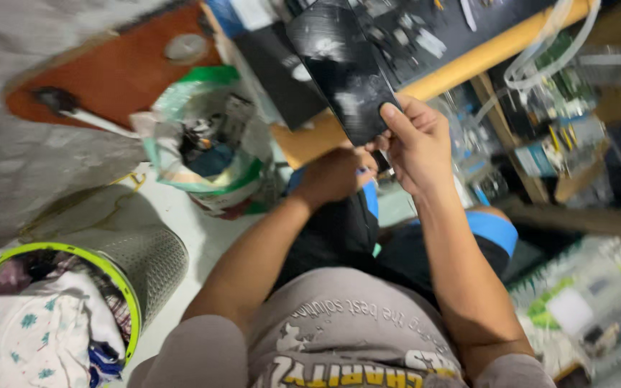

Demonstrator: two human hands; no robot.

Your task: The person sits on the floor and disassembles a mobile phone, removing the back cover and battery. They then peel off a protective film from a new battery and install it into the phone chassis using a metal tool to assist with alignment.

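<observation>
My right hand grips the lower end of a flat black glossy panel, shaped like a phone back or screen, and holds it up tilted over my lap. My left hand is closed just below the panel's bottom edge, with its fingers turned away. I cannot tell what it pinches. Both hands meet above my knees, in front of a wooden workbench edge.
A green-and-white plastic bag of scrap stands on the floor at left. A mesh bin with a green rim holds cloth at lower left. A dark work mat carries small parts. Shelves of circuit boards stand at right.
</observation>
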